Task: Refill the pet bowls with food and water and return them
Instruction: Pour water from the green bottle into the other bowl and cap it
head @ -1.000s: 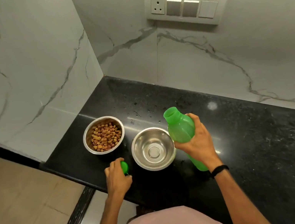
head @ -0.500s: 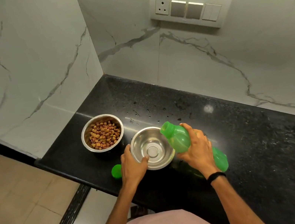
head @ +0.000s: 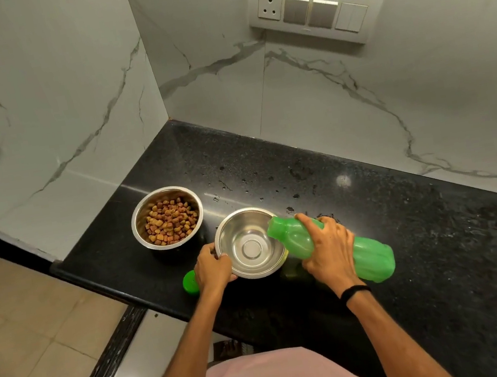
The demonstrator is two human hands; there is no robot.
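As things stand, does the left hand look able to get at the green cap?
Probably yes: the green cap lies on the counter right beside the left hand, nothing between them, though that hand first has to let go of the empty bowl.

Right hand [head: 326,251] tips green bottle [head: 373,256] over empty bowl [head: 250,244]; left hand [head: 213,268] grips rim

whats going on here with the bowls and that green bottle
A person is refilling pet bowls on a black counter. The right hand holds the uncapped bottle tipped on its side, mouth over the rim of the empty bowl, which the left hand grips at its near edge. No water shows in that bowl yet. The other bowl, further left, already holds kibble. The green cap lies by the left hand.
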